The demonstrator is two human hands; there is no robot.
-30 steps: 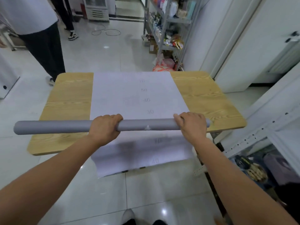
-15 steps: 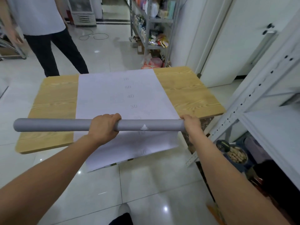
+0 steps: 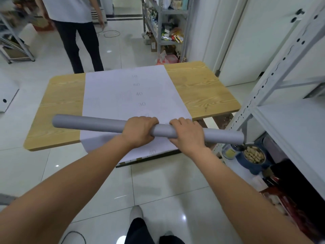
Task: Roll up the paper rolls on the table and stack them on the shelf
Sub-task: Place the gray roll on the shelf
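Left hand (image 3: 139,132) and right hand (image 3: 186,136), fingers curled, grip the long grey rolled paper tube (image 3: 91,123) side by side, above the light wooden table's (image 3: 202,85) near edge. Its 3 o'clock end possibly touches the white metal shelf (image 3: 246,110) upright. A flat white printed sheet (image 3: 130,95) lies at 12 o'clock.

Matt grey paper roll (image 3: 91,123); table (image 3: 202,88) of light grained wood – glossy floor tiles (image 3: 158,187), painted metal shelf (image 3: 288,55).

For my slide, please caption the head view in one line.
Left hand and right hand grip a grey paper roll near a white numbered sheet on the wooden table.
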